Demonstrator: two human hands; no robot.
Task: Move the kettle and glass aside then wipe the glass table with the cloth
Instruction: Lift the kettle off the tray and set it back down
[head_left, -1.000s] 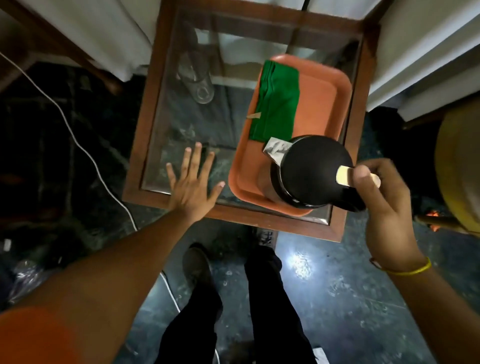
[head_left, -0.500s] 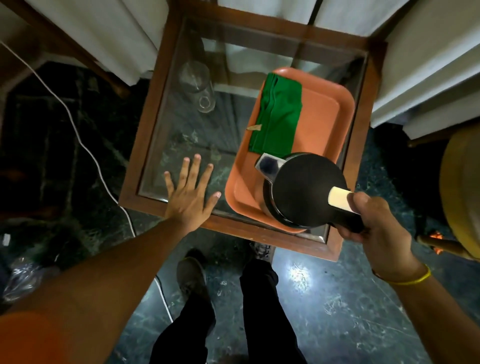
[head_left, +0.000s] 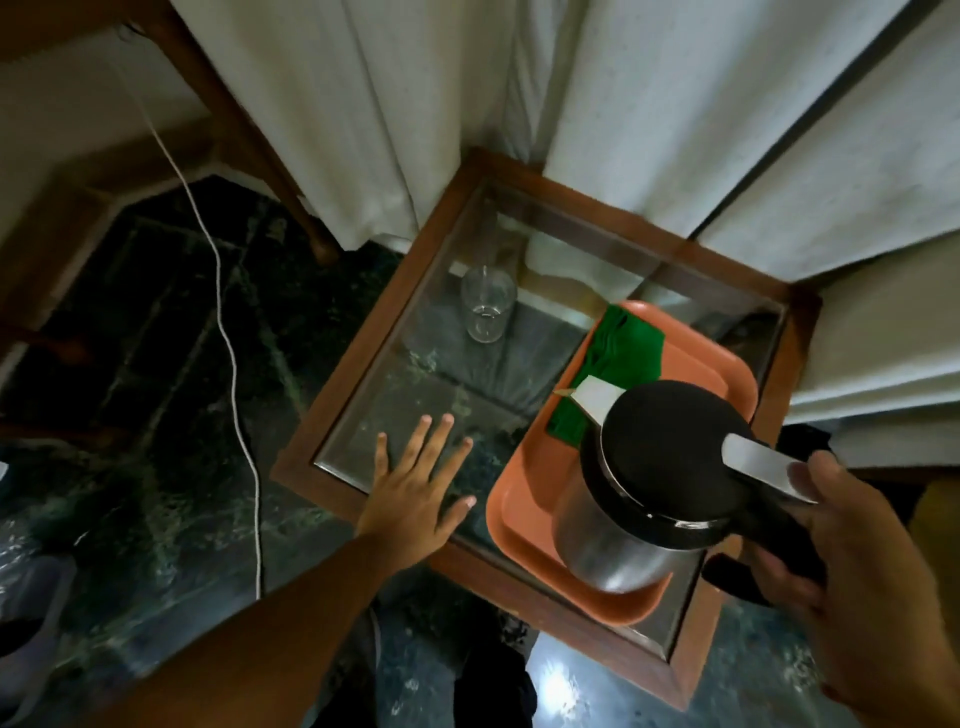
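Note:
A steel kettle (head_left: 618, 540) with a black lid is over the near end of an orange tray (head_left: 524, 499); whether it rests on the tray or hangs just above it I cannot tell. My right hand (head_left: 852, 582) grips its black handle. A folded green cloth (head_left: 613, 364) lies on the tray's far part, partly hidden by the kettle's spout. A clear empty glass (head_left: 487, 306) stands upright on the far left of the glass table (head_left: 426, 395). My left hand (head_left: 415, 493) lies flat, fingers spread, on the glass near the front wooden frame, left of the tray.
White curtains (head_left: 623, 104) hang behind the table. A white cable (head_left: 234, 374) runs over the dark marble floor at the left. A wooden chair leg (head_left: 270, 171) stands at the far left. My legs are below the table's near edge.
The camera view has tilted up and to the left, so the table sits further right and lower. My hands keep their places: left flat on the glass, right on the kettle's handle.

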